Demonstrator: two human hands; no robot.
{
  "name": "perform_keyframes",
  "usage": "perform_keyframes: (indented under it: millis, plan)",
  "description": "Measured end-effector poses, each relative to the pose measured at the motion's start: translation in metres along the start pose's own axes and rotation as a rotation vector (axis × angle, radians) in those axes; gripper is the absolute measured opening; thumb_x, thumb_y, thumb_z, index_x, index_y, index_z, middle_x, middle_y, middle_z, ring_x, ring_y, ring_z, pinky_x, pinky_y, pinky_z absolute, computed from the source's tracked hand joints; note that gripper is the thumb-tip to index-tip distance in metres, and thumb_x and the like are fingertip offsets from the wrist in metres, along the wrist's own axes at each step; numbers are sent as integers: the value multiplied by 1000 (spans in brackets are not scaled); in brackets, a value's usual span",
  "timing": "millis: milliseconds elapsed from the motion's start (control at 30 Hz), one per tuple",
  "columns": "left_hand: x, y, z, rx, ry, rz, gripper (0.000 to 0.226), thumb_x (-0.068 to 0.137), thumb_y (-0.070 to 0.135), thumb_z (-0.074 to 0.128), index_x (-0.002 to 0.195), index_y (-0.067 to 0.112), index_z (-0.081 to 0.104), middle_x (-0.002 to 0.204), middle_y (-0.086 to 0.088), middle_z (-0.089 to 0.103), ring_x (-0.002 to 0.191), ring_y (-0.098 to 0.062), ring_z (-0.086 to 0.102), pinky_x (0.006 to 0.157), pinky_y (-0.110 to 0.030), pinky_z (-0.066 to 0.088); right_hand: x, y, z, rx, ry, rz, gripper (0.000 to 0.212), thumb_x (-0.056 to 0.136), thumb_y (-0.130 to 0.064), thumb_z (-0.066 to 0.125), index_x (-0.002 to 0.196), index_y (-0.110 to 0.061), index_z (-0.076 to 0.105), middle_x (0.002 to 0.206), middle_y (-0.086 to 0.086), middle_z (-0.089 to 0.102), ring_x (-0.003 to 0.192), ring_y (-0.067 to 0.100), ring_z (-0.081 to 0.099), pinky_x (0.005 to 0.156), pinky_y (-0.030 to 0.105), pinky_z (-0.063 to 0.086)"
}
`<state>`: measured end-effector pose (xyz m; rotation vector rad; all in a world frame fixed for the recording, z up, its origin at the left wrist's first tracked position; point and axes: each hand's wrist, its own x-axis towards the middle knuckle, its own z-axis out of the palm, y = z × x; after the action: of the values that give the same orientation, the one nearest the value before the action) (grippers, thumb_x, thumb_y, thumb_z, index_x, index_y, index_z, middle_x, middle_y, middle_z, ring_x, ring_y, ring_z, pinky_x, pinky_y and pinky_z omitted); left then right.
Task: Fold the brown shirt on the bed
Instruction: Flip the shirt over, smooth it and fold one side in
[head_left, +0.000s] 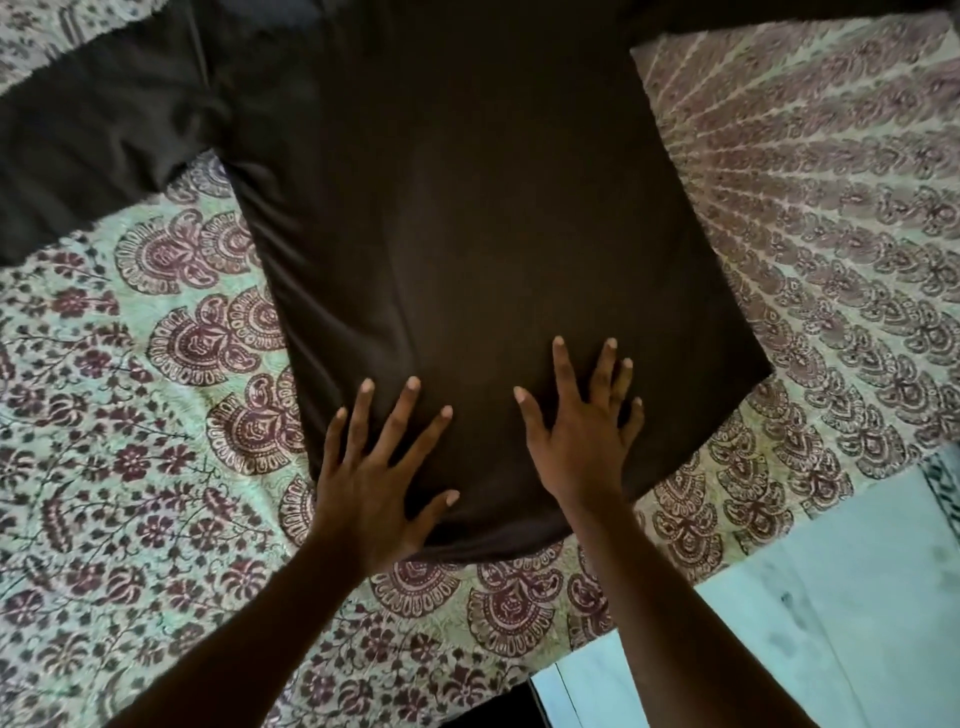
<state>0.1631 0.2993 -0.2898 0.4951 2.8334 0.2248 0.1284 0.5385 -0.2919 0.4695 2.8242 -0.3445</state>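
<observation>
The brown shirt (467, 234) lies spread flat, unfolded, across the bed (130, 415); left hand (374, 483) and right hand (582, 436) press spread-fingered near its hem, gripping nothing; folding remains

One view only, the head camera, worn high and tipped steeply down over the bed (156, 415); it sits close, wide-angle, edges bowing outward; the brown shirt (467, 208) fills the centre and runs off the top of the frame; both forearms enter from the bottom edge, left hand (374, 483) and right hand (576, 436) low in the centre; pale floor (831, 597) shows lower right.
</observation>
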Motion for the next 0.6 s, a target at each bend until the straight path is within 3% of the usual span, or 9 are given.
perform_keyframes:
  millis: [100, 200, 367, 600]
  plan:
    - [-23, -14, -3, -81, -16, -27, 83, 89, 74, 50, 160, 39, 25, 173, 0, 4, 158, -38, 0, 122, -62, 22, -18, -24, 4, -76, -68, -138, 80, 96, -78, 30, 162, -40, 5, 172, 11, -9, 157, 40, -10, 121, 66, 10]
    - [-42, -21, -7, -149, -42, 23, 76, 95, 66, 49, 160, 35, 27, 173, 1, 4, 159, -31, 2, 120, -59, 28, -30, -45, 8, -99, -67, -278, 72, 99, -69, 31, 161, -36, 20, 173, 11, 0, 159, 35, 0, 119, 65, 22]
    - [-9, -65, -20, -142, 129, -102, 64, 102, 45, 49, 160, 27, 31, 173, 3, 9, 159, -25, 12, 121, -53, 28, 5, -111, 15, -4, 42, -455, 62, 104, -55, 38, 161, -29, 30, 172, 12, 9, 159, 32, 10, 117, 55, 29]
    - [41, -136, -19, -82, 93, -38, 71, 103, 58, 32, 163, 20, 23, 172, 3, 14, 159, -20, 10, 123, -54, 21, 36, -174, 49, -153, 67, -476, 59, 106, -50, 32, 161, -29, 28, 172, 10, 10, 159, 35, 9, 119, 65, 20]
